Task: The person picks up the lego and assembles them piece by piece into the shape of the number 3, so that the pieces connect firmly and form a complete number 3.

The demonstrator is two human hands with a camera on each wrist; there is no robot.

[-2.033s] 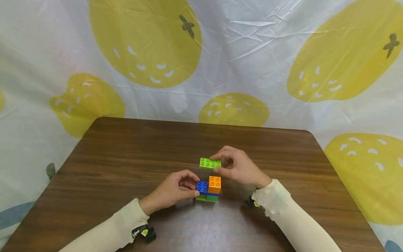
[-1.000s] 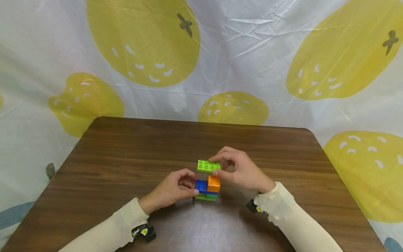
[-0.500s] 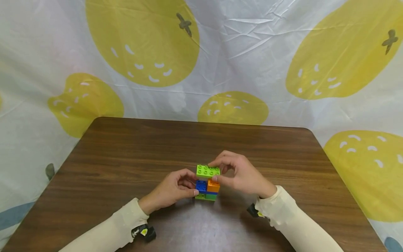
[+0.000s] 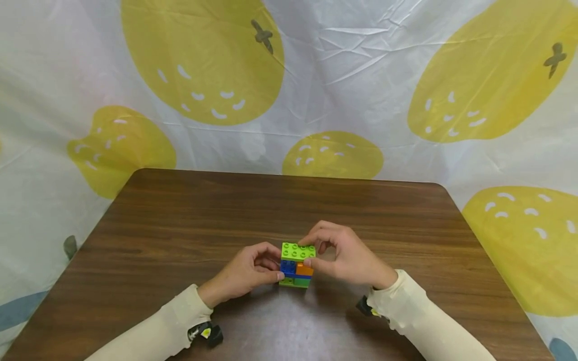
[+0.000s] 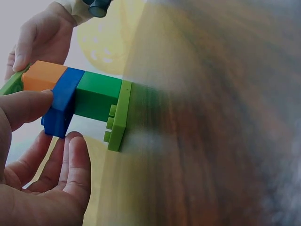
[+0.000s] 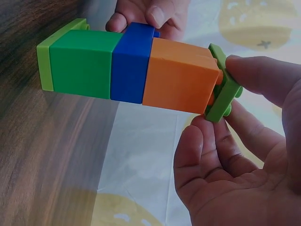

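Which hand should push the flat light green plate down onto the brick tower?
Probably the right hand. It already pinches the flat light green plastic plate on top of the orange brick. The left hand only steadies the blue brick from the side.

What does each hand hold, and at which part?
Right hand pinches the lime plate at its right end; left hand holds the blue brick by its left side.

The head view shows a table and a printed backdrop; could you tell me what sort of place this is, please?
Probably a staged recording spot: a bare wooden table, a creased lemon-print sheet hung behind it, and only a toy brick stack.
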